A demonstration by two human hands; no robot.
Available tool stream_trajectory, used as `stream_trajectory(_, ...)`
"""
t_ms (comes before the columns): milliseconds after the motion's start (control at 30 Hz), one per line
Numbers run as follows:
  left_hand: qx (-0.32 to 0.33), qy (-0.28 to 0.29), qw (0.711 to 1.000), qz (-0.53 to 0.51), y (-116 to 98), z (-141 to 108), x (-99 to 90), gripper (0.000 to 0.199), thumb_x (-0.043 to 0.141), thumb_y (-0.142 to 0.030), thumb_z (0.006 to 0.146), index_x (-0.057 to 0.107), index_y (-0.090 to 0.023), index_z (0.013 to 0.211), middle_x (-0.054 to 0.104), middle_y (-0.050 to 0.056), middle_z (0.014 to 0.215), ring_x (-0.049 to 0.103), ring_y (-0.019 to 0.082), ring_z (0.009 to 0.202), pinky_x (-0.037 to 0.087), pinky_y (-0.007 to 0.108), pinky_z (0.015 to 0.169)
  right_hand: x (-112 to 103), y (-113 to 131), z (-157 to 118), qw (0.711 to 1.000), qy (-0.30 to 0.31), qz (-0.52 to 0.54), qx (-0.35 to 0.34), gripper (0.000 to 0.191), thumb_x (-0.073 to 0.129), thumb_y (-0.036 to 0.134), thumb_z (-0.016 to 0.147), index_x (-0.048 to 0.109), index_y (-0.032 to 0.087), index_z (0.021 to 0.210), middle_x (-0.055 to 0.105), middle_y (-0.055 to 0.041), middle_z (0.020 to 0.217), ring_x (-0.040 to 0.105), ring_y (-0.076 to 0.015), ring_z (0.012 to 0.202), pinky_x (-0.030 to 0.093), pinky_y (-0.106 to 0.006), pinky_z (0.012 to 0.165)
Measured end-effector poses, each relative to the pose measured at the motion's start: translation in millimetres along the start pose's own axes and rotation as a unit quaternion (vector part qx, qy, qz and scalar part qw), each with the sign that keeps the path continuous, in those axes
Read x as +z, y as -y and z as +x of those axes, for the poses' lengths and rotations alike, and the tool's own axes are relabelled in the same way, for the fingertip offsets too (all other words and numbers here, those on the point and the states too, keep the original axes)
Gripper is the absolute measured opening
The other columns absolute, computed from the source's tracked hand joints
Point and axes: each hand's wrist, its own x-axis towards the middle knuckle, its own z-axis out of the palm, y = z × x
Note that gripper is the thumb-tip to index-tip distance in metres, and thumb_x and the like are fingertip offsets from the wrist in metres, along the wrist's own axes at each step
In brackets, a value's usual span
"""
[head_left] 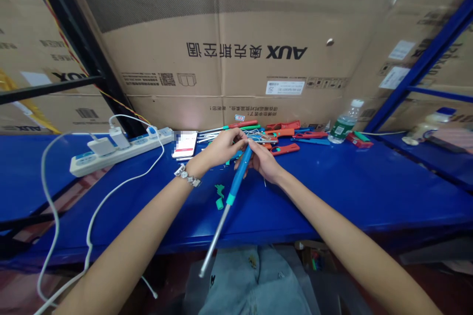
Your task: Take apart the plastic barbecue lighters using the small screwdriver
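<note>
A blue long-nozzle lighter [242, 170] with a green collar and a metal tube slants toward me, its tube tip lowest and nearest my lap. Around its blue handle, near the far end, the fingers of my right hand [266, 161] are closed. My left hand [226, 146] pinches at that same end; what lies between its fingertips is too small to make out. On the table beside the lighter lie a green trigger-like piece [219, 189] and a small green cap-like piece [219, 204]. Behind my hands is a pile of red, orange and blue lighter casings [288, 149] and metal tubes.
A phone [185, 144] leans at the left of the pile. Further left, a white power strip [121, 152] carries plugged chargers and a loose white cable [111, 189]. A water bottle [345, 122] stands at the right on the blue table [354, 187]. Large cardboard [236, 19] forms the back.
</note>
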Motion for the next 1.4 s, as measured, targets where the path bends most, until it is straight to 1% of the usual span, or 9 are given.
stream_trajectory(133,-0.034,-0.098,0.993,-0.063,15,-9,11.9,0.019,0.044,-0.036,0.101,0.048,-0.021,0.089,0.057,0.000,0.075,0.054,0.016,0.067,0.043,0.030,0.063,5,2,-1,0.999,-0.026,-0.006,0.032,0.048,0.049,0.068,0.093,0.048,0.023,0.107,0.063,0.0041,0.053,0.054,-0.0179,0.037,0.043,-0.027,0.035)
stream_trajectory(200,-0.033,-0.116,0.991,-0.057,21,-15,17.3,0.020,0.039,-0.037,0.104,0.043,-0.023,0.090,0.054,0.000,0.076,0.053,0.017,0.067,0.043,0.031,0.064,7,1,-1,0.998,-0.034,-0.013,0.041,0.049,0.048,0.069,0.093,0.048,0.022,0.107,0.060,0.0049,0.050,0.051,-0.0167,0.034,0.040,-0.026,0.033)
stream_trajectory(400,0.035,-0.026,0.993,0.110,17,-28,24.1,0.026,0.030,-0.038,0.107,0.041,-0.023,0.090,0.055,0.004,0.086,0.055,0.022,0.078,0.045,0.037,0.075,4,-15,4,0.997,-0.063,-0.038,0.018,0.046,0.051,0.069,0.091,0.048,0.024,0.099,0.054,0.0078,0.048,0.052,-0.0151,0.035,0.040,-0.025,0.035)
stream_trajectory(633,0.053,-0.005,0.973,0.223,9,-28,26.6,0.023,0.027,-0.027,0.106,0.045,-0.021,0.093,0.058,0.008,0.092,0.058,0.024,0.084,0.045,0.037,0.076,6,-23,5,0.993,-0.107,-0.039,0.005,0.046,0.053,0.071,0.090,0.039,0.027,0.092,0.051,0.0110,0.047,0.049,-0.0141,0.034,0.040,-0.025,0.036)
stream_trajectory(767,0.009,-0.023,0.981,0.194,13,-27,29.0,0.022,0.033,-0.032,0.105,0.044,-0.022,0.089,0.058,0.005,0.085,0.056,0.022,0.074,0.041,0.034,0.067,9,-19,2,0.993,-0.100,-0.057,-0.002,0.047,0.052,0.072,0.089,0.038,0.027,0.093,0.051,0.0118,0.046,0.049,-0.0134,0.034,0.039,-0.023,0.035)
stream_trajectory(933,-0.045,-0.052,0.995,0.065,18,-24,36.0,0.025,0.042,-0.031,0.101,0.042,-0.022,0.077,0.056,0.000,0.071,0.051,0.017,0.063,0.037,0.030,0.061,10,-16,1,0.991,-0.109,-0.076,-0.004,0.049,0.053,0.073,0.087,0.038,0.028,0.096,0.052,0.0126,0.045,0.047,-0.0128,0.033,0.036,-0.021,0.034)
stream_trajectory(1133,-0.105,-0.075,0.992,-0.021,18,-19,41.2,0.032,0.048,-0.026,0.095,0.041,-0.021,0.064,0.051,-0.003,0.060,0.048,0.014,0.059,0.034,0.028,0.059,11,-16,2,0.989,-0.119,-0.091,0.009,0.048,0.053,0.073,0.088,0.037,0.028,0.098,0.053,0.0126,0.045,0.047,-0.0137,0.032,0.036,-0.021,0.032)
stream_trajectory(1267,-0.087,-0.089,0.992,0.005,17,-22,38.3,0.041,0.035,-0.038,0.104,0.043,-0.021,0.068,0.049,-0.002,0.062,0.045,0.015,0.059,0.033,0.030,0.059,12,-15,2,0.988,-0.113,-0.102,0.008,0.044,0.050,0.069,0.092,0.038,0.027,0.099,0.054,0.0117,0.046,0.049,-0.0133,0.032,0.036,-0.021,0.033)
stream_trajectory(1400,-0.011,-0.084,0.991,0.101,13,-30,35.1,0.028,0.031,-0.035,0.107,0.042,-0.022,0.084,0.054,0.002,0.081,0.051,0.019,0.072,0.039,0.033,0.069,12,-15,0,0.989,-0.120,-0.088,0.008,0.043,0.050,0.069,0.093,0.038,0.027,0.099,0.052,0.0117,0.046,0.049,-0.0134,0.033,0.037,-0.021,0.033)
